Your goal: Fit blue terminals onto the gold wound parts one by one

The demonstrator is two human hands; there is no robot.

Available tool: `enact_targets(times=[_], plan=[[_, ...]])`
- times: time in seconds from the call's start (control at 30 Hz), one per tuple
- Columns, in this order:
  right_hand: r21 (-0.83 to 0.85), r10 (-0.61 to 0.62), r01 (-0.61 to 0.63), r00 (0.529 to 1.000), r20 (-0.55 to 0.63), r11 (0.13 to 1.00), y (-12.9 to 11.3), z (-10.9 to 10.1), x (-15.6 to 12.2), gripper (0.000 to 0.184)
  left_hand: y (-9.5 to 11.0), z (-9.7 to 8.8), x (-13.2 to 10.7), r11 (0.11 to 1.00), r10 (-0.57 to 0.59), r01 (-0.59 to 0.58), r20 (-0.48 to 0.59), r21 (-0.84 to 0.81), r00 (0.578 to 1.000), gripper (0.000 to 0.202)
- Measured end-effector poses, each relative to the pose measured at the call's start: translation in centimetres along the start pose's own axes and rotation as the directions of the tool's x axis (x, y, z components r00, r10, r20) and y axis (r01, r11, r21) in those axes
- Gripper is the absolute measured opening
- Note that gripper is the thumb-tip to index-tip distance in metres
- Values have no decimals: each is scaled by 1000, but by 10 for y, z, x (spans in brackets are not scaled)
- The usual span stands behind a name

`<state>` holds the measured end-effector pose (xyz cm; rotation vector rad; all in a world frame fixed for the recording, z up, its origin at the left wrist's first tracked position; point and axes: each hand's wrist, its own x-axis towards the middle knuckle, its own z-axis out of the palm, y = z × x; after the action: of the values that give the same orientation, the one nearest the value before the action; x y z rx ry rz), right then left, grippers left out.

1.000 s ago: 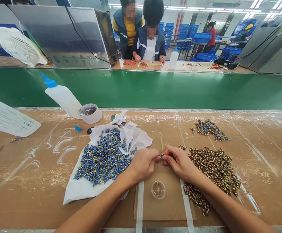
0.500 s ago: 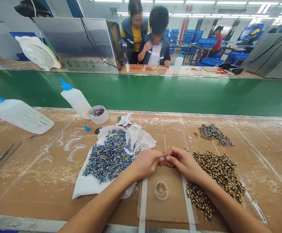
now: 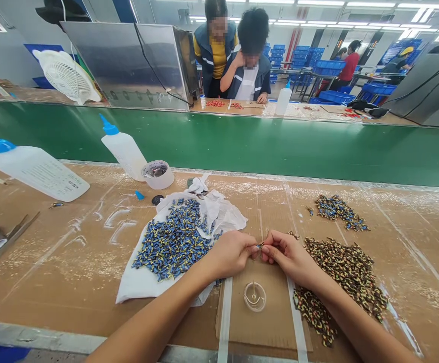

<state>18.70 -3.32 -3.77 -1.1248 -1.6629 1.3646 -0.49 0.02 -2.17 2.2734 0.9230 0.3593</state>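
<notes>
My left hand [image 3: 233, 253] and my right hand [image 3: 288, 256] meet fingertip to fingertip above a taped piece of cardboard [image 3: 264, 322]. Between them is a small blue part [image 3: 259, 246] with a darker end towards the right, pinched by both hands; its details are too small to make out. Left of my hands, a heap of small blue and yellow parts [image 3: 172, 239] lies on a white cloth [image 3: 136, 287]. Beside my right forearm spreads a pile of small black and yellow curved parts [image 3: 346, 275]. Below my hands stands a small clear round dish [image 3: 254, 297] with a thin upright pin.
Further right lies a small pile of blue, black and yellow pieces [image 3: 340, 213]. Two blue-capped bottles [image 3: 40, 174] and a tape roll [image 3: 158, 174] are at the left. Across the green belt [image 3: 219, 141], two people are at the opposite bench, near another bottle [image 3: 283, 99].
The view has shifted slightly, moving the scene a little to the right. Both hands keep their pinch. Across the belt, the seated person's raised hand has moved up beside the head.
</notes>
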Motion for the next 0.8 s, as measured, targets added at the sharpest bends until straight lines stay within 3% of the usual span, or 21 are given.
enact_targets(times=[0.47, 0.8], plan=[[-114, -63, 48, 989, -131, 992, 3, 11, -1, 18, 6, 0, 4, 998, -70, 70, 0, -1, 998, 23], [-225, -61, 53, 998, -30, 973, -1, 3, -2, 17, 0, 6, 5, 991, -6, 6, 2, 136, 1000, 18]])
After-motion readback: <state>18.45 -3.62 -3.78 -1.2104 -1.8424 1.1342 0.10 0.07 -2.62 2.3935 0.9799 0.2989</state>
